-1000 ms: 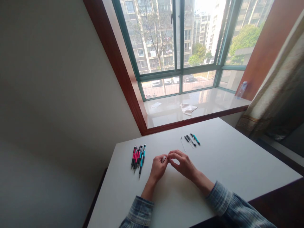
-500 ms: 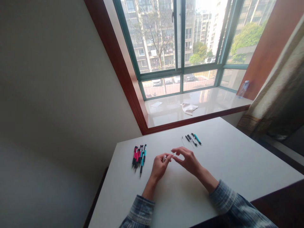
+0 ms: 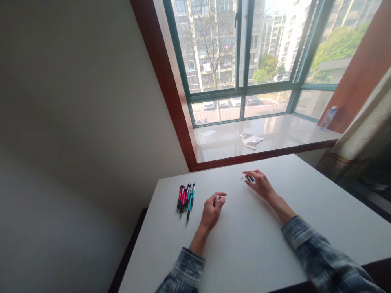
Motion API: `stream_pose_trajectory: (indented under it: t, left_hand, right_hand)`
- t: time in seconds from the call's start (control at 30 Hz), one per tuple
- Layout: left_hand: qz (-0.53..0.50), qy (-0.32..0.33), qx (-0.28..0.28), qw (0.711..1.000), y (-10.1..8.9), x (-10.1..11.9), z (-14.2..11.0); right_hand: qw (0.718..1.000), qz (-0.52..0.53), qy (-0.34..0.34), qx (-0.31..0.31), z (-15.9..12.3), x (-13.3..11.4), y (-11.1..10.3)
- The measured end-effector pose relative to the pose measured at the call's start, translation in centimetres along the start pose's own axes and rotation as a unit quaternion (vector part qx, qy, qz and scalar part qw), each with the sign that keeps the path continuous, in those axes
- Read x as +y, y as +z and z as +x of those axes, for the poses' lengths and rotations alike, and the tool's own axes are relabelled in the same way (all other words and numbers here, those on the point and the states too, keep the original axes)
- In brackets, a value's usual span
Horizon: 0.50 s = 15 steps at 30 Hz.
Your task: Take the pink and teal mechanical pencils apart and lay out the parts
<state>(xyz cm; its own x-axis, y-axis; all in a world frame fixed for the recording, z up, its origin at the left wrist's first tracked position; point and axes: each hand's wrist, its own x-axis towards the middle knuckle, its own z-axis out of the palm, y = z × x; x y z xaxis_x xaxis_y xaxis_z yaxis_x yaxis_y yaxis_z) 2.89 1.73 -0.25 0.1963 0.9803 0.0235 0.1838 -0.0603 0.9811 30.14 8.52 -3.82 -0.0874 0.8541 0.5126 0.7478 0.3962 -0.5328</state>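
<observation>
My left hand [image 3: 214, 209] rests on the white table [image 3: 275, 244], fingers closed around a small pale pen part [image 3: 217, 199]. My right hand [image 3: 259, 184] is stretched out toward the far side of the table. Its fingers lie over a few loose pen pieces [image 3: 249, 178], dark and teal, and I cannot tell if they grip one. A thin clear refill [image 3: 243, 184] lies just left of that hand. A bundle of several pink, teal and black pens [image 3: 186, 196] lies left of my left hand.
A wide window sill [image 3: 275, 138] beyond the table carries a white cloth [image 3: 251, 140], a small paper [image 3: 209, 133] and a plastic bottle [image 3: 327, 118] at the right. A curtain [image 3: 360, 142] hangs to the right. A wall runs along the left.
My right hand has left my left hand and reached forward to the loose pen pieces. My left hand keeps hold of its small part. The view has shifted slightly.
</observation>
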Motion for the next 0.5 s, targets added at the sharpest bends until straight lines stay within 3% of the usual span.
stream_pose_trajectory:
  t: [0.17, 0.5]
  left_hand:
    - [-0.097, -0.021, 0.005, 0.995, 0.1, 0.13, 0.16]
    - [-0.119, -0.027, 0.016, 0.992, -0.15, -0.78, 0.65]
  right_hand:
    - [0.999, -0.003, -0.02, -0.031, 0.01, -0.04, 0.5]
    - [0.999, 0.029, -0.014, -0.014, 0.25, 0.1, 0.28]
